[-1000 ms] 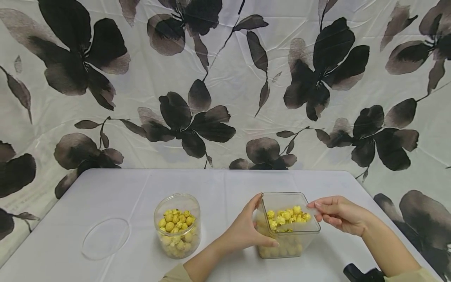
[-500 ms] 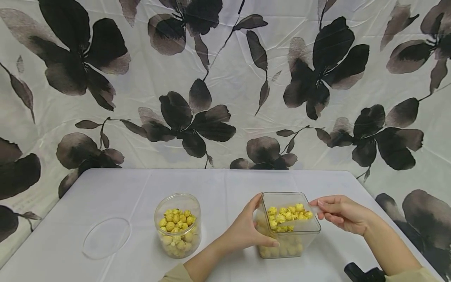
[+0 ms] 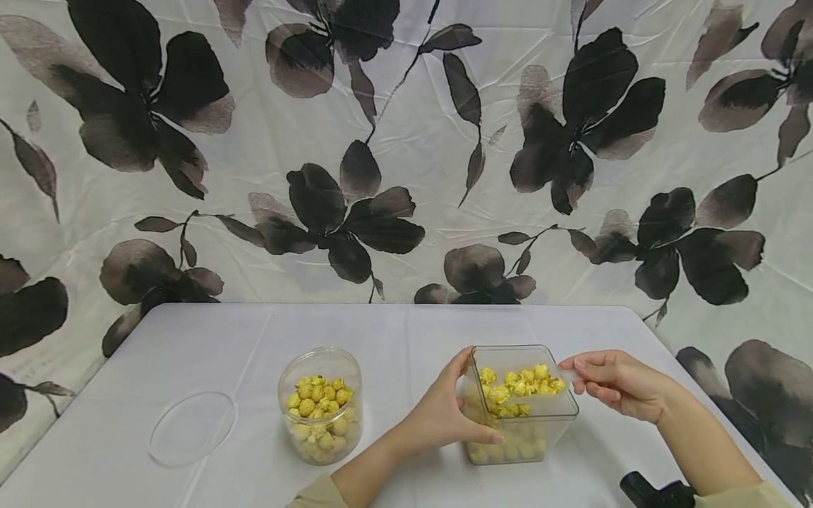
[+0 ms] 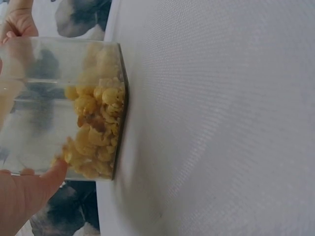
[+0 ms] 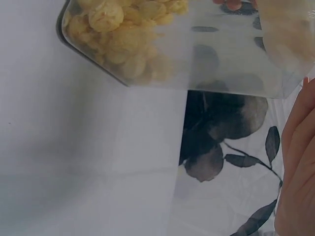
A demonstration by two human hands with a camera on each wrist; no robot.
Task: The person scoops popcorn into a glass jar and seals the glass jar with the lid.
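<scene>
In the head view my left hand (image 3: 438,416) grips the near-left side of a clear square container (image 3: 552,437), thumb at the front and fingers behind. Yellow popcorn (image 3: 524,381) lies inside it; the left wrist view shows the popcorn (image 4: 96,128) through the wall. My right hand (image 3: 625,388) is at the container's right rim, thumb and index finger pinching a clear, thin piece of plastic that reaches over the rim. Its shape is hard to make out. To the left stands a round clear jar (image 3: 320,441), uncovered, with popcorn balls (image 3: 320,398) in it.
A round clear lid (image 3: 193,429) lies flat on the white table (image 3: 406,339), left of the jar. Close to my right forearm at the front edge is a black object (image 3: 654,490), partly cut off. A floral cloth (image 3: 394,106) hangs behind the table.
The popcorn pieces in the square container have shifted about. My right hand has moved very slightly to the right, while the left hand and the jar stay as they were.
</scene>
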